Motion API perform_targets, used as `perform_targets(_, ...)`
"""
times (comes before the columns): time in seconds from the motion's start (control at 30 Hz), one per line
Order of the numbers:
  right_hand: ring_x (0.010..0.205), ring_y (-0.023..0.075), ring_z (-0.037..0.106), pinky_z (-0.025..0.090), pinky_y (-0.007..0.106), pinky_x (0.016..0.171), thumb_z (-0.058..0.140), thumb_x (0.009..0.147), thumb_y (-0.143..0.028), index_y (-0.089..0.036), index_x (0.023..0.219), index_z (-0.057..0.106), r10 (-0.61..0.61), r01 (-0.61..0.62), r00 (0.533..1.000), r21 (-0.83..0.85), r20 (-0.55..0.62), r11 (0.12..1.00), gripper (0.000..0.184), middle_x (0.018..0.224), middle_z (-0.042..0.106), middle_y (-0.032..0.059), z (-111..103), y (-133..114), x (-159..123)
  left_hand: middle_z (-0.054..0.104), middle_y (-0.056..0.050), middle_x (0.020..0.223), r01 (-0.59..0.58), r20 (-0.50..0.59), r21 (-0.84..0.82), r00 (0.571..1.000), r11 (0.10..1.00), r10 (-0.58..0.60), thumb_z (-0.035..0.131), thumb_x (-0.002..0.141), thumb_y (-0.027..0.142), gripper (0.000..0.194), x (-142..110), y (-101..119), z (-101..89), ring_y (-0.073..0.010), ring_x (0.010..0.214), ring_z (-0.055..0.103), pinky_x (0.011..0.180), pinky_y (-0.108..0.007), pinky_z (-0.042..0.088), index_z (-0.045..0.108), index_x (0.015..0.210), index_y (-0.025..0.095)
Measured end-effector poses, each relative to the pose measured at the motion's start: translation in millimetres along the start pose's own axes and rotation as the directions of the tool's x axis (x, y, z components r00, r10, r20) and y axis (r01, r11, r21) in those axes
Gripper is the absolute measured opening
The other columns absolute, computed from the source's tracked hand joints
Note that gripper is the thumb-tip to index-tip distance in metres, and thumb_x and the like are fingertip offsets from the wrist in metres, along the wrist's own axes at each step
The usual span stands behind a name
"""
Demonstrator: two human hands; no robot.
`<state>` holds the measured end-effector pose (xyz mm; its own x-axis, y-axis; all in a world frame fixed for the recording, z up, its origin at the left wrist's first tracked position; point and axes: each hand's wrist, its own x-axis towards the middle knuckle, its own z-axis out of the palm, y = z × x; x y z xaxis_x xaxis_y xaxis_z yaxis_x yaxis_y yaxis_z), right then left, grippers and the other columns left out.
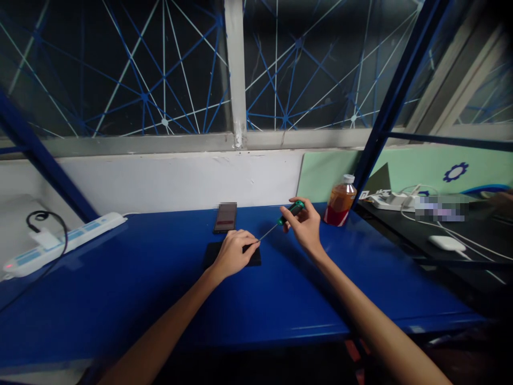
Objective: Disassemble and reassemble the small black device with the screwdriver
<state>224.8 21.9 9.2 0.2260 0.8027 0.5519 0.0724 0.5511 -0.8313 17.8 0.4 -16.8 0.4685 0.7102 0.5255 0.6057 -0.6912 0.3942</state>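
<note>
The right hand [306,227] has its grip closed on a green-handled, metal-shafted screwdriver [281,220], tip at the left hand [234,252], whose pinch I cannot tell, over a flat black rectangular slab [255,259] on the blue table [100,289]. Slanted pressure could jab those fingers.

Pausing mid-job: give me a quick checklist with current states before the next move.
1. Right grip holds the green-handled screwdriver: ok.
2. Left grip is at the black flat object: ok.
3. Screwdriver tip seated in something: cannot tell; left fingertips crowd it.
4. Left fingertips clear of the tip: not ok, they are right at it.
5. Phone out from under both hands: ok, lies behind the left one.
6. Drink bottle upright and capped: ok.
</note>
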Motion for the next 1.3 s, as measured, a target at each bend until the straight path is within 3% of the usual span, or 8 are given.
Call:
perform_targets(0.37,0.038,0.0138,0.056,0.045,0.025,0.037,0.07,0.076,-0.042,-0.022,0.102,0.054,-0.013,0.013,1.0,-0.009,-0.019,1.0,0.035,0.055,0.056,-0.0068,-0.4,0.1,1.2,0.073,-0.004,0.089,-0.006,0.001,-0.052,1.0,0.999,0.006,0.05,0.096,0.03,0.028,-1.1,-0.5,3.9,-0.0197,0.082,0.065,0.08,-0.036,0.047,0.074,0.085,0.021)
perform_targets(1.1,0.041,0.0122,0.058,0.045,0.023,0.041,0.067,0.081,-0.038,-0.022,0.109,0.054,-0.089,0.094,0.995,-0.138,0.044,0.986,0.034,0.056,0.055,-0.0067,-2.4,-4.8,-3.6,0.072,-0.004,0.089,-0.014,0.006,-0.045,1.0,0.999,0.014,0.052,0.095,0.027,0.024,-2.0,-2.8,6.9,-0.0203,0.083,0.064,0.079,-0.037,0.047,0.074,0.086,0.022)
perform_targets(1.3,0.04,0.0126,0.058,0.045,0.023,0.04,0.068,0.081,-0.037,-0.022,0.108,0.055,-0.087,0.09,0.996,-0.12,0.029,0.989,0.033,0.056,0.055,-0.0069,-2.8,-2.4,-2.5,0.07,-0.003,0.099,-0.006,0.027,0.01,1.0,1.0,0.006,0.057,0.092,0.028,0.016,-2.2,0.1,2.5,-0.022,0.099,0.06,0.088,-0.039,0.044,0.072,0.096,0.025)
